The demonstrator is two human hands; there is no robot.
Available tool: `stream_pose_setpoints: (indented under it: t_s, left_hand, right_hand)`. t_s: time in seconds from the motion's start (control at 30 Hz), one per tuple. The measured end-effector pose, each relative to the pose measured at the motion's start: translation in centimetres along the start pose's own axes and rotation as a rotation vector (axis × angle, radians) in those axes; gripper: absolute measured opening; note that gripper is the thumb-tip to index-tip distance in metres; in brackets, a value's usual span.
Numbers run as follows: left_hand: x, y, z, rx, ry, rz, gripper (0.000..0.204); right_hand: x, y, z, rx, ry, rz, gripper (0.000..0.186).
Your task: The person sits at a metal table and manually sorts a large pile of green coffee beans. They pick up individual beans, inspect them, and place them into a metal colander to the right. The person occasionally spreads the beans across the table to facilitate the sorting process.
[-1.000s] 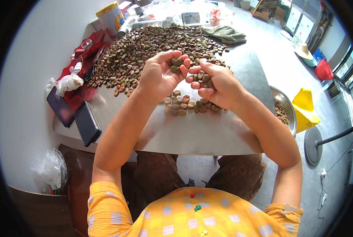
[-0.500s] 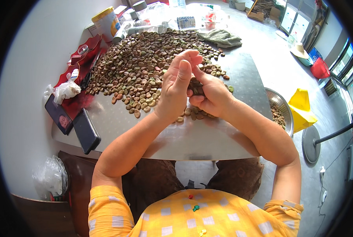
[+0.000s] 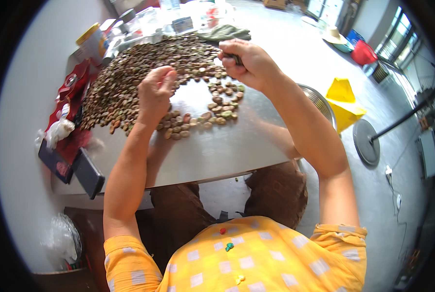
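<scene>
A broad heap of dried brown and greenish broad beans (image 3: 120,78) covers the far left of the metal table (image 3: 212,151). My right hand (image 3: 249,63) is raised over the right edge of the heap, its fingers curled round some dark beans that peep out of the fist. Lower and to the left, my left hand (image 3: 156,95) hovers by the near side of the heap with its fingers curled; whatever they may hold is hidden. Between and below the hands, loose beans (image 3: 222,104) form a curved line around a bare shiny patch.
Two dark phones (image 3: 87,173) lie at the table's left edge, near a red tray (image 3: 74,80). A tin (image 3: 92,41), clear containers and a grey-green cloth (image 3: 225,32) stand behind the heap. Right of the table are a metal colander (image 3: 320,102) and a yellow bag (image 3: 343,102).
My hands were together over the beans and have moved apart, the right one going up with beans in it, the left one leftwards. The whole view has shifted, too.
</scene>
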State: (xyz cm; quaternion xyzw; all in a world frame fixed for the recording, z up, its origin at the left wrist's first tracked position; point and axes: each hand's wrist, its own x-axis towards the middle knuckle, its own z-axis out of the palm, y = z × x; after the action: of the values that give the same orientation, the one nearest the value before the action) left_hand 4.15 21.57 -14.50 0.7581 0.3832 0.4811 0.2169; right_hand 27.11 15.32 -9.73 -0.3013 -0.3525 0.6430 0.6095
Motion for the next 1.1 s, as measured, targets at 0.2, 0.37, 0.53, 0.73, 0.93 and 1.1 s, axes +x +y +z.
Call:
stream_pose_setpoints:
  t_s: [0.2, 0.37, 0.53, 0.73, 0.93, 1.1]
  left_hand:
    - [0.0, -0.5, -0.2, -0.12, -0.034, -0.03, 0.019]
    - [-0.3, -0.2, 0.1, -0.037, -0.119, -0.071, 0.018]
    - [-0.2, 0.1, 0.2, -0.051, -0.124, -0.064, 0.018]
    - [0.0, -1.0, -0.6, -0.1, -0.105, -0.082, 0.016]
    - [0.6, 0.5, -1.3, -0.042, 0.011, -0.073, 0.019]
    - [1.2, -0.2, -2.3, -0.041, 0.099, -0.061, 0.019]
  right_hand:
    - [-5.3, -4.8, -4.9, -0.271, 0.188, -0.106, 0.017]
    - [-10.3, -5.5, -14.7, -0.535, 0.575, -0.031, 0.015]
    - [-11.9, -5.0, -23.1, -0.761, 0.749, -0.002, 0.016]
    - [-10.7, -4.3, -16.6, -0.916, 0.645, -0.193, 0.027]
    - [-10.9, -0.9, -4.7, -1.583, 0.146, -0.403, 0.067]
    - [-8.9, 5.4, 0.0, -1.983, -0.051, -0.091, 0.09]
